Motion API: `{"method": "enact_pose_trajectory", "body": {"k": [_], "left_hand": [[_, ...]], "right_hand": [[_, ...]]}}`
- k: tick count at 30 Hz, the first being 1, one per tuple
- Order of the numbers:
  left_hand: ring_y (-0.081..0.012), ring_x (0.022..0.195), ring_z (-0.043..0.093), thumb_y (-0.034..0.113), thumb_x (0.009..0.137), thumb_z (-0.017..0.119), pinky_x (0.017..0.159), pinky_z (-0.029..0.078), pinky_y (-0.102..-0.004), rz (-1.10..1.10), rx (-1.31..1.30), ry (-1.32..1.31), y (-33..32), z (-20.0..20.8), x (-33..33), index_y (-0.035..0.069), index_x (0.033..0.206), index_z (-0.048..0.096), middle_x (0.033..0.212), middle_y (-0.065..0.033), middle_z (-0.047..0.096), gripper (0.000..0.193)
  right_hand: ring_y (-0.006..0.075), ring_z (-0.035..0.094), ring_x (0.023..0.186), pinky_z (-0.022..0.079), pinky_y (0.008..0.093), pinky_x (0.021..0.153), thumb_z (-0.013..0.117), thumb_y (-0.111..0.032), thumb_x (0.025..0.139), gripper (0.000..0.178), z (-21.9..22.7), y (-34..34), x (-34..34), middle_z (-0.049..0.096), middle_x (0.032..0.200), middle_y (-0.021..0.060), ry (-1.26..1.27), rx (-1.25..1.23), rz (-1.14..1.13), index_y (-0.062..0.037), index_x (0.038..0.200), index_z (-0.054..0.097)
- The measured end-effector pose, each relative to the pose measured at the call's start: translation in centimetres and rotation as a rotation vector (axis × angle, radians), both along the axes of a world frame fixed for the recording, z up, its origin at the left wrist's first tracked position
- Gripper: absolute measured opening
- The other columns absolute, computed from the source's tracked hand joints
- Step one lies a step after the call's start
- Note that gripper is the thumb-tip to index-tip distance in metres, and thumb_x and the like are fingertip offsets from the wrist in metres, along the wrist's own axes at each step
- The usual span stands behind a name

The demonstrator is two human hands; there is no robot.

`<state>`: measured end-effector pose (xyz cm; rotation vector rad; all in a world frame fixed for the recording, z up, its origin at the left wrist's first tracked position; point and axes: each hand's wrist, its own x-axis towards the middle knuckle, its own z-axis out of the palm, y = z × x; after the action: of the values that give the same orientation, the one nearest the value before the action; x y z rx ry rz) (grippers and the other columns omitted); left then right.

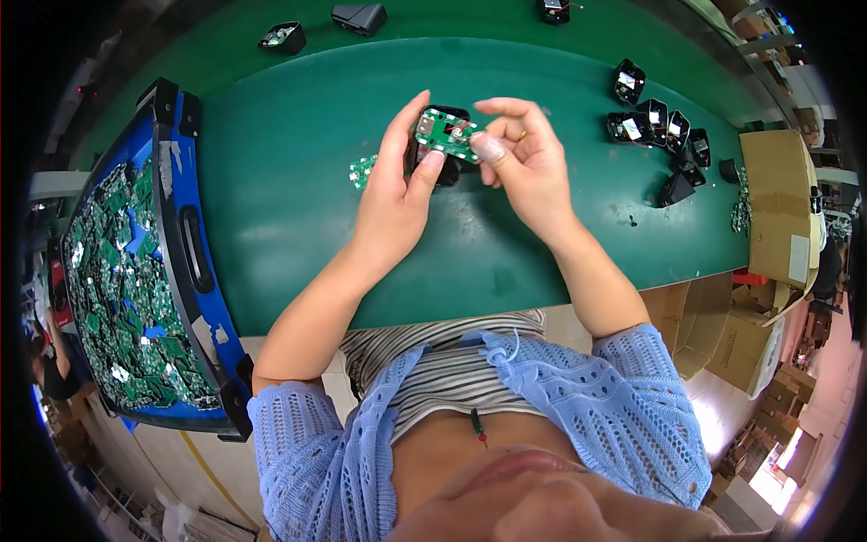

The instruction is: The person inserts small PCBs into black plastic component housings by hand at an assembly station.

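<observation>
A green circuit board (436,129) with silver parts and a red wire lies against a small black plastic housing (449,175) above the middle of the table. My left hand (390,199) is closed round the housing, its thumb pressed near the board's lower edge. From the other side my right hand (533,172) pinches the board's right end between thumb and fingers, which partly hide it. How far the board sits inside the housing cannot be made out. Beside my left hand, a second green board (362,172) rests on the table.
A blue crate (192,262) heaped with circuit boards (135,280) stands at the left. Several open black housings (629,128) are grouped on the green table (307,226) at the right, near a cardboard box (778,203). More housings (284,38) sit along the far side.
</observation>
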<state>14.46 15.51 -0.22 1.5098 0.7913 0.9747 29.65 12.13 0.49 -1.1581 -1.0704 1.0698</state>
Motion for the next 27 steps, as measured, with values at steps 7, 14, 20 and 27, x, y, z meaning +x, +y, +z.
{"method": "enact_pose_trajectory", "body": {"k": [7,14,20,27], "left_hand": [[-0.0187,0.098,0.052,0.014,0.09,0.044,0.087,0.043,-0.0341,-0.161,-0.571,-0.317,0.5,1.6,-0.5,0.003,0.128,0.034,0.116,-0.0086,0.048,0.041],[-0.0166,0.087,0.057,0.008,0.085,0.051,0.077,0.048,-0.029,-0.143,-0.722,-0.362,1.3,1.0,-1.1,0.002,0.108,0.047,0.095,-0.0085,0.056,0.024],[-0.014,0.087,0.055,0.006,0.086,0.048,0.075,0.048,-0.0278,-0.086,-0.708,-0.305,0.5,1.1,-0.6,0.003,0.113,0.042,0.096,-0.0067,0.054,0.027],[-0.0128,0.094,0.051,0.009,0.09,0.042,0.08,0.045,-0.0286,-0.06,-0.562,-0.221,-0.4,0.5,-0.2,0.004,0.117,0.038,0.105,-0.0055,0.05,0.028]], "right_hand": [[0.0058,0.047,0.053,0.036,0.0175,0.046,0.054,-0.005,0.084,0.018,0.8,-1.0,0.1,0.053,0.074,0.0033,0.246,0.009,0.082,-0.0079,0.092,0.039],[0.0083,0.05,0.055,0.041,0.0208,0.048,0.055,-0.004,0.083,0.019,0.1,-2.2,-1.2,0.054,0.075,0.0054,0.073,-0.044,0.228,-0.0061,0.096,0.042],[0.0206,0.053,0.069,0.044,0.0292,0.057,0.068,-0.009,0.065,0.024,0.1,-0.9,-0.5,0.056,0.079,0.005,-0.867,0.589,-0.034,-0.0081,0.089,0.062],[0.0195,0.053,0.067,0.043,0.0275,0.052,0.068,-0.007,0.064,0.02,-0.6,-0.4,-0.1,0.056,0.078,0.0044,-0.8,0.702,0.036,-0.0075,0.084,0.063]]}}
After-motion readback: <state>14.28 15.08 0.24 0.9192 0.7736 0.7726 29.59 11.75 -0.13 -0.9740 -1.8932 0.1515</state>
